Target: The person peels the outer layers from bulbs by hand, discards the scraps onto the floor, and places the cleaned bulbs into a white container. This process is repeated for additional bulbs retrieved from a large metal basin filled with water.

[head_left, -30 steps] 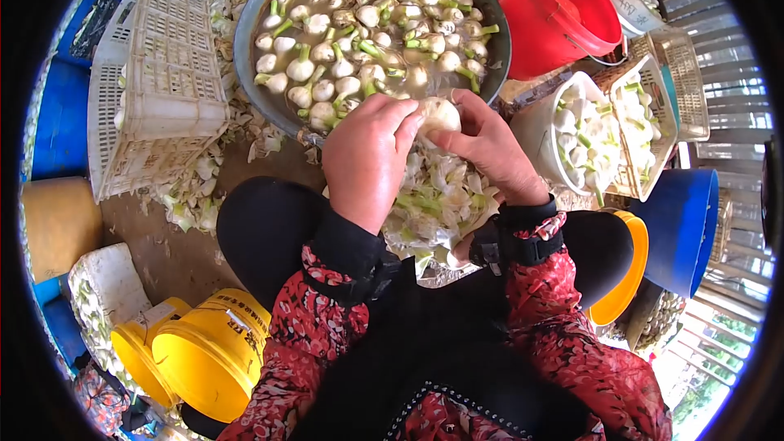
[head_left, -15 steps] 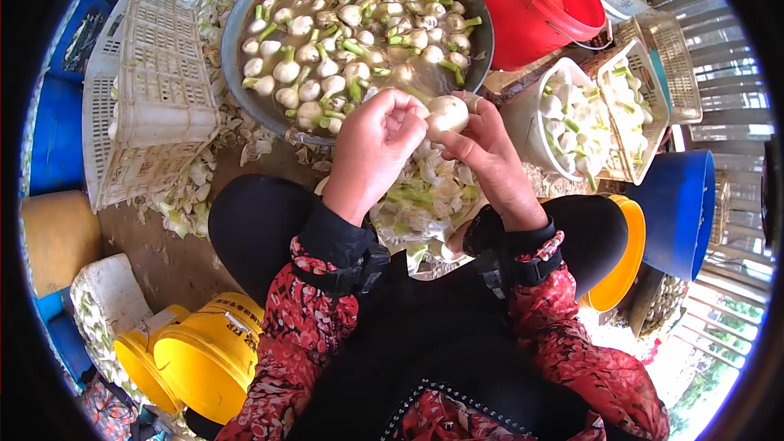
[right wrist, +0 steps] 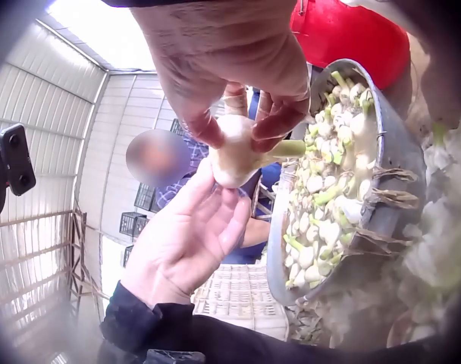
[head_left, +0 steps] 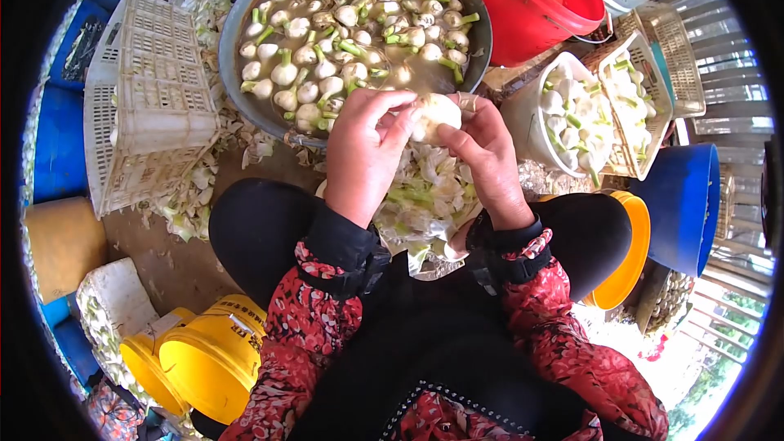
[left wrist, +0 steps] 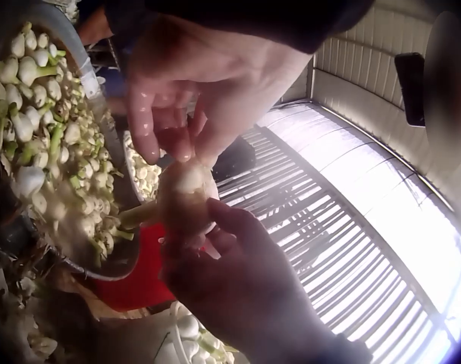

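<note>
A pale garlic bulb (head_left: 435, 118) is between my two hands, over the near rim of a basin. My right hand (head_left: 490, 155) grips it from the right with thumb and fingers. From the left, my left hand (head_left: 367, 143) pinches at the bulb's edge with thumb and forefinger, other fingers curled. In the right wrist view a short green stem (right wrist: 287, 149) sticks out of the bulb toward the basin. The left wrist view shows left fingertips at one end of the bulb (left wrist: 186, 193). Below the hands lies a heap of peeled skins and leaves (head_left: 429, 192).
The round metal basin (head_left: 232, 73) holds water and many garlic bulbs. On the right stand a red bucket (head_left: 523, 24), a white bucket (head_left: 527, 126) and a crate (head_left: 653, 143) of bulbs. A white crate (head_left: 163, 90) stands left. Another person (right wrist: 177, 182) sits across the basin.
The bulb has turned between the fingers. My left hand shifted slightly left, then came back against the bulb's edge. The head view has moved a little.
</note>
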Demonstrator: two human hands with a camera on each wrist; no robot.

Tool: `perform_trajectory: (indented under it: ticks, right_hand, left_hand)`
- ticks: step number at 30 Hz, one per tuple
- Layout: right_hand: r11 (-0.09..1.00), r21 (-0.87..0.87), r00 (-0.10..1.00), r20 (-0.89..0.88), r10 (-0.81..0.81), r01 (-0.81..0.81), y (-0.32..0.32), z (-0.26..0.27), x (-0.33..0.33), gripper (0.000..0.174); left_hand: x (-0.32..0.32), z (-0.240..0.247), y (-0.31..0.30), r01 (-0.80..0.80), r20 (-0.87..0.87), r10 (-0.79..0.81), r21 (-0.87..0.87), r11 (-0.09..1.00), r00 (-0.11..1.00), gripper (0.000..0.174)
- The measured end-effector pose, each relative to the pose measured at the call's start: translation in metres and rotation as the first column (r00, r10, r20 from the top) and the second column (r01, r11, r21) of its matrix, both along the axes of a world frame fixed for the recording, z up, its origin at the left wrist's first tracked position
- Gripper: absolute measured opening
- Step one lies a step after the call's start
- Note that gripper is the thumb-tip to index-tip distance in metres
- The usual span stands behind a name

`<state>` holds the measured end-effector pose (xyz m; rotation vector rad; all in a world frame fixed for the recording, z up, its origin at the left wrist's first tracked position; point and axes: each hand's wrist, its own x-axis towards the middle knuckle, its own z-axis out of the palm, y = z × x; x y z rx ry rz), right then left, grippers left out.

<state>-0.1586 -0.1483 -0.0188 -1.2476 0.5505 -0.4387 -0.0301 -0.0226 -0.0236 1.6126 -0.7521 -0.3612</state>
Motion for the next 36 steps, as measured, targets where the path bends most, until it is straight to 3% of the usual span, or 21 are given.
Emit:
perform_trajectory:
  ticks: [2,4,6,7,10,12,15,16,17,18,20,22,23,24,25,28,33,35,36]
  right_hand:
    - [1.0,-0.021,1.0,0.008,0.005,-0.005,0.0,0.001,-0.002,0.044]
    - [0.997,-0.051,0.998,0.003,0.066,-0.065,0.0,0.003,-0.003,0.051]
    - [0.998,0.032,0.998,0.046,0.051,-0.053,0.003,0.008,0.0,0.056]
    - [0.992,0.116,0.996,0.084,0.032,-0.042,0.005,0.01,0.002,0.061]
    - [0.993,0.081,0.996,0.019,0.089,-0.09,0.008,0.013,0.004,0.069]
    - [0.992,0.091,0.997,0.015,0.081,-0.082,0.004,0.007,0.002,0.07]
    - [0.996,0.075,0.995,0.084,-0.061,0.054,-0.007,0.003,-0.004,0.072]
    - [0.996,0.073,0.994,0.086,-0.061,0.055,-0.008,0.007,-0.004,0.072]
    - [0.999,0.038,0.994,0.105,-0.031,0.027,-0.007,0.011,-0.005,0.073]
    - [1.0,0.005,0.993,0.122,0.002,-0.003,-0.006,0.016,-0.005,0.073]
    - [1.0,-0.017,0.995,0.101,0.016,-0.014,-0.004,0.017,-0.005,0.075]
    - [0.989,-0.142,0.998,0.037,0.042,-0.036,-0.006,0.013,-0.006,0.072]
    - [0.989,-0.141,0.998,0.037,0.043,-0.037,-0.006,0.013,-0.005,0.072]
    - [0.959,-0.282,0.999,0.017,0.044,-0.038,-0.006,0.011,-0.003,0.069]
    - [0.909,-0.415,0.999,-0.004,0.043,-0.04,-0.005,0.01,-0.003,0.067]
    - [0.873,-0.484,0.999,-0.035,0.039,-0.051,-0.004,0.014,-0.003,0.063]
    - [0.827,-0.541,0.988,-0.109,0.107,-0.149,-0.008,0.017,-0.006,0.063]
    - [0.823,-0.538,0.983,-0.105,0.15,-0.183,-0.004,0.02,-0.007,0.064]
    - [0.916,-0.371,0.987,-0.009,0.16,-0.152,-0.001,0.024,-0.006,0.063]
  left_hand:
    - [0.002,0.007,0.0,-0.051,0.041,0.05,0.039,0.998,0.998,0.013]
    - [0.003,0.001,0.0,-0.045,-0.026,0.046,0.03,0.999,0.999,0.015]
    - [0.004,-0.001,-0.004,-0.063,-0.328,0.029,-0.096,0.993,0.944,0.018]
    - [0.003,0.004,-0.002,-0.028,-0.385,-0.02,-0.118,0.993,0.923,0.021]
    - [-0.005,0.007,-0.005,0.058,-0.396,-0.148,-0.231,0.971,0.906,0.02]
    - [-0.004,0.015,-0.002,0.047,-0.435,-0.143,-0.224,0.973,0.889,0.02]
    - [0.019,0.02,0.011,-0.251,-0.339,0.151,-0.273,0.929,0.929,0.02]
    - [0.019,0.025,0.011,-0.25,-0.338,0.15,-0.275,0.928,0.929,0.02]
    - [0.016,0.03,0.011,-0.154,0.101,0.173,-0.173,0.973,0.98,0.02]
    - [0.013,0.032,0.011,-0.113,0.516,0.114,-0.033,0.993,0.849,0.021]
    - [0.008,0.033,0.007,-0.169,0.486,0.152,-0.009,0.986,0.86,0.026]
    - [0.011,0.04,0.003,-0.156,0.624,0.132,-0.017,0.988,0.77,0.025]
    - [0.007,0.039,0.003,-0.087,0.61,0.037,0.053,0.995,0.791,0.025]
    - [0.006,0.039,0.006,-0.031,0.611,-0.085,0.177,0.984,0.787,0.023]
    - [0.003,0.034,0.006,-0.025,0.587,-0.079,0.167,0.986,0.806,0.022]
    - [0.0,0.028,0.006,-0.017,0.567,-0.08,0.165,0.986,0.82,0.018]
    - [-0.004,0.027,0.004,-0.11,0.589,-0.058,0.246,0.963,0.806,0.012]
    - [-0.001,0.015,0.003,-0.07,0.384,0.047,0.046,0.997,0.922,0.014]
    - [-0.001,0.012,0.003,-0.071,0.386,0.049,0.045,0.996,0.921,0.014]
